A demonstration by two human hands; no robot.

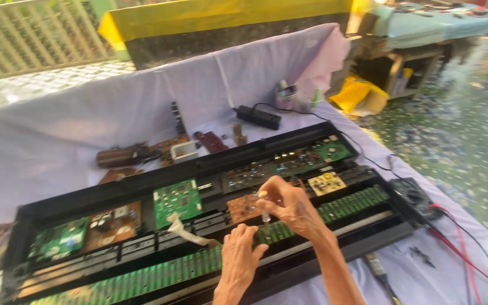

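Hands over an opened keyboard chassis (210, 169) lying on a cloth-covered counter (57, 141). My right hand (292, 206) has its grip pinched shut on a slim clear-handled tool (265, 213), held upright with the tip down beside a small brown board (244, 208); my left hand (237, 261) rests with fingers spread and nothing in them on the long green strip (159, 274) at the chassis's near edge. A green board (177, 199) and a loose ribbon cable (184, 231) sit just left of the brown one. Risk, as I judge it: the tip could slip off its mark and scrape neighbouring parts, since the boards are crowded; the left palm pressing the strip could bend its contacts; the ribbon could snag on a passing wrist.
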